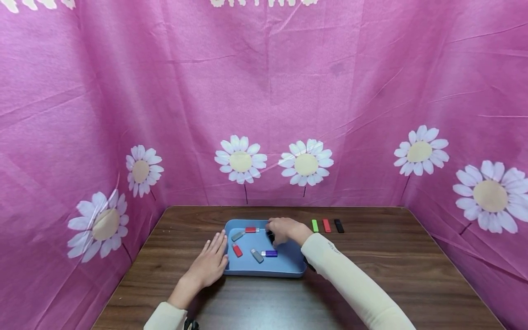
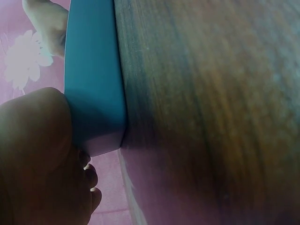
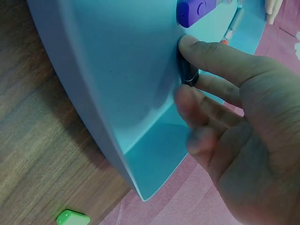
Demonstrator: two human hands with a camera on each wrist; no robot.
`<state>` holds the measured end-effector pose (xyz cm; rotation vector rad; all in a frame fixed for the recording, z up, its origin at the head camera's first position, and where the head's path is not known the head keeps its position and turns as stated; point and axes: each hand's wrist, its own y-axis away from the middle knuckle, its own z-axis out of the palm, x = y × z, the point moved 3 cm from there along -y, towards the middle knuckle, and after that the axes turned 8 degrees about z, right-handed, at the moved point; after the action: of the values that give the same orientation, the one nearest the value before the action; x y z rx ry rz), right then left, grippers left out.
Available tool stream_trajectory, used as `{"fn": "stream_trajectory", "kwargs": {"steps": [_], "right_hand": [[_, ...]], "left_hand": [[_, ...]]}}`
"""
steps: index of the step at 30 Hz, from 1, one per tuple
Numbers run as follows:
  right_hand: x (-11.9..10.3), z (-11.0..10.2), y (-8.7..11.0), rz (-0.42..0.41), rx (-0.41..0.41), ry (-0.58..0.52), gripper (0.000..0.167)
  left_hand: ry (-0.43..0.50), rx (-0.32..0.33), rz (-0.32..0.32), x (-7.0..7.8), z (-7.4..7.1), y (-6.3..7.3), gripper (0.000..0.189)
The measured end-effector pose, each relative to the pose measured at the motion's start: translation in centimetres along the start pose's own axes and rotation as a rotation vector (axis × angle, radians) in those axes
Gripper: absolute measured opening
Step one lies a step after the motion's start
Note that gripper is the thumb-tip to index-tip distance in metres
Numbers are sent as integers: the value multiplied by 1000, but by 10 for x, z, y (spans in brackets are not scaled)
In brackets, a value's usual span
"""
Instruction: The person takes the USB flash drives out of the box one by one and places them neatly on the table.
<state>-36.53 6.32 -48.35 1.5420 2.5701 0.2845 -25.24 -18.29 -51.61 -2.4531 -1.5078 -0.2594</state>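
Observation:
My right hand [image 1: 284,230] reaches into the blue tray [image 1: 280,273] near its back right. It pinches a black USB stick [image 3: 187,68] between thumb and fingertips, low over the tray floor. In the head view the fingers cover part of that black stick [image 1: 270,236]. A purple USB stick [image 1: 270,253] lies close by. Towards the left of the tray are two red sticks, one at the back [image 1: 251,230] and one in front [image 1: 237,250], and two grey sticks [image 1: 256,255]. My left hand [image 1: 210,262] rests along the tray's left wall, fingers straight.
On the wooden table [image 1: 371,256], right of the tray, a green stick [image 1: 315,225], a red stick [image 1: 326,225] and a black stick [image 1: 339,226] stand in a row. Pink flowered cloth [image 1: 268,91] hangs behind and at both sides.

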Motion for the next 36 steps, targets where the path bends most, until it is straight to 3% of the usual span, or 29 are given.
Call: {"fn": "stream_trajectory", "kwargs": {"steps": [21,36], "right_hand": [[9,2,2,-29,33,5,51],[22,-6,20,-43,85,-20,57]], "left_hand": [[-1,-15,-6,0,-1,-1,61],[-4,-7,1,-1,0,-1,61]]}}
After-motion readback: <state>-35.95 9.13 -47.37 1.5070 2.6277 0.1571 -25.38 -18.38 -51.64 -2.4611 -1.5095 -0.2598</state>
